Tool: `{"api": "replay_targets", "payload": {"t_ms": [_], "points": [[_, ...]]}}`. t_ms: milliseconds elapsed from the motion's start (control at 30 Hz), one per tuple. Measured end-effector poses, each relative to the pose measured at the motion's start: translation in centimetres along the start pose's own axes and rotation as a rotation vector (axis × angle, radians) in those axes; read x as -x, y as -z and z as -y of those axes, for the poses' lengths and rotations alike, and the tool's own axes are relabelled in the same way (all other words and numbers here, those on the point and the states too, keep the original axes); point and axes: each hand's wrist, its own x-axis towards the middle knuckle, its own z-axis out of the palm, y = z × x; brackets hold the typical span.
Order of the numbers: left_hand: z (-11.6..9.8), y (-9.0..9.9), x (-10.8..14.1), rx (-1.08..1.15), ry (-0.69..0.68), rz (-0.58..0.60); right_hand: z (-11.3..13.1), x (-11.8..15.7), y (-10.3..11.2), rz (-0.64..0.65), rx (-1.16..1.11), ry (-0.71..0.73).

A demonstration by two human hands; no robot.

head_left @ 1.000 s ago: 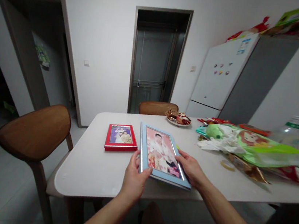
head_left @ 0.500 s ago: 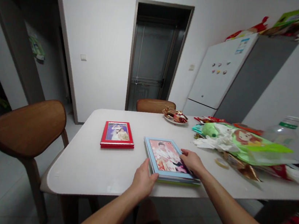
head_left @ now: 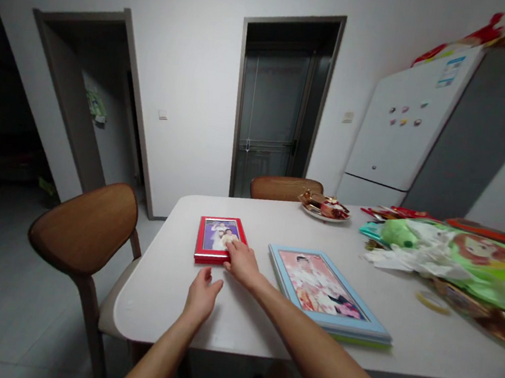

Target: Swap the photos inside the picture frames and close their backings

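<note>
Two red photo frames (head_left: 201, 237), one stacked on the other, lie on the table (head_left: 151, 287); the upper one shows a photo of people on purple. My right hand (head_left: 242, 263) reaches across to their right front corner. Its fingers rest over the edge of the photo and its thumb is by the front edge. Just short of the red frames, my left hand (head_left: 201, 297) hovers with thumb and fingers apart, holding nothing. To the right lies a stack of larger frames, topped by a light blue photo frame (head_left: 328, 286) with a pink picture; a green edge shows beneath it.
A plate of food or wrapped items (head_left: 326, 210) stands at the table's far edge. On the right are a green plastic bag (head_left: 493, 267), crumpled white tissue (head_left: 430, 253) and a tape roll (head_left: 433, 302). Chairs (head_left: 84, 229) stand at the left and behind.
Both hands have left the blue frame stack and moved left to the red frames. My right hand now touches them. The view has turned slightly left.
</note>
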Motion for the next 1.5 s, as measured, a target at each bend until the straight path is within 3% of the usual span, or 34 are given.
{"api": "replay_targets", "payload": {"t_ms": [100, 233, 333, 433, 533, 700, 867, 967, 1067, 1167, 1367, 1500], "points": [[0.3, 0.3, -0.3, 0.160, 0.089, -0.049, 0.6, -0.2, -0.4, 0.002, 0.036, 0.029], [0.3, 0.5, 0.1, 0.372, 0.160, -0.095, 1.9, 2.2, -0.1, 0.020, 0.053, 0.118], [-0.3, 0.7, 1.2, 0.502, 0.112, -0.135, 3.2, 5.2, 0.6, 0.000, -0.020, 0.210], [-1.2, 1.3, 2.9, 0.571, 0.012, -0.191, 4.5, 7.4, 1.9, -0.027, -0.275, 0.216], [-2.4, 2.2, 5.2, 0.453, -0.152, -0.216, 5.5, 8.4, 3.7, -0.009, -0.693, 0.107], [-4.0, 3.5, 9.4, -0.117, -0.526, -0.100, 5.7, 8.8, 7.7, -0.039, -1.400, -0.300], [-3.3, 2.9, 11.9, -0.577, -1.126, 0.092, 4.1, 10.6, 9.3, 0.006, -1.623, -0.379], [-2.2, 1.9, 12.6, -0.773, -1.301, 0.128, 2.8, 11.8, 8.4, 0.110, -1.596, -0.435], [-1.1, 1.0, 12.9, -0.886, -1.323, 0.136, 1.5, 12.2, 6.7, 0.170, -1.489, -0.463], [0.1, 0.3, 12.9, -0.946, -1.282, 0.136, 0.1, 12.0, 4.9, 0.164, -1.243, -0.432], [2.3, -0.5, 12.6, -0.920, -1.186, 0.141, -1.2, 11.6, 2.8, 0.037, -0.430, -0.290], [1.5, 1.0, 12.5, -0.943, -0.936, 0.298, -0.9, 11.6, 2.7, 0.061, -0.208, -0.207]]}}
